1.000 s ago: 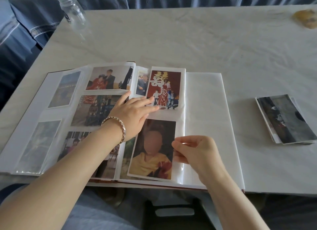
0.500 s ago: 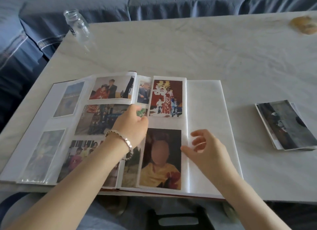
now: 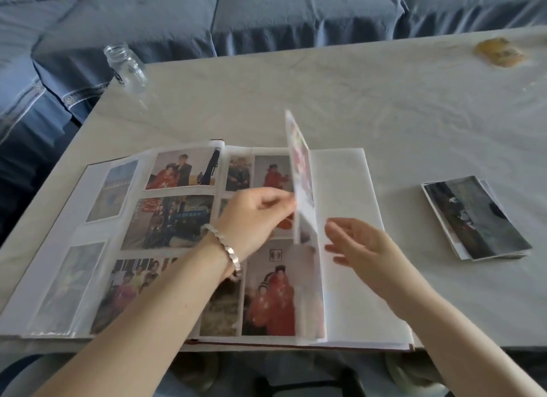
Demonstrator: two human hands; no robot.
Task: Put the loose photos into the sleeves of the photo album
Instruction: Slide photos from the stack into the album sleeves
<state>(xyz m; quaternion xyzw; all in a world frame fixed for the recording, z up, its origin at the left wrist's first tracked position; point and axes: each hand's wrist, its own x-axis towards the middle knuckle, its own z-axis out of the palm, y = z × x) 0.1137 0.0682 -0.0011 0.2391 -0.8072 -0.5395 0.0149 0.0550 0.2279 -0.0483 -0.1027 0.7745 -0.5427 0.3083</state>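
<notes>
Pinching the free edge of a thin white sleeved album leaf (image 3: 300, 171), the left hand (image 3: 251, 219) was seen at the middle of the large open photo album (image 3: 78, 233), which was laid flat on the pale marble-patterned surface (image 3: 355, 100). The leaf was held nearly upright, with its long axis set from 12 to 6 o'clock, parallel to the spine. Thumb and fingers (image 3: 281, 202) were pressed together on its edge.

The right hand (image 3: 364, 248) was held just at 3 o'clock of the leaf, above the blank white page (image 3: 346, 183). Its fingers (image 3: 337, 229) were spread and relaxed, and nothing was gripped.

The small stack of loose printed photos (image 3: 476, 219) was found on the surface at 3 o'clock of the album, near its edge but not touching, its long axis slanted from about 11 to 5 o'clock. The stack was placed toward 3 o'clock from the right hand; from the left hand it was set farther off, with the upright leaf between. The right hand was therefore judged the nearer one for the next pick, an outward reach toward 3 o'clock being called for. Whether the blank page's sleeves were empty could not be told.
</notes>
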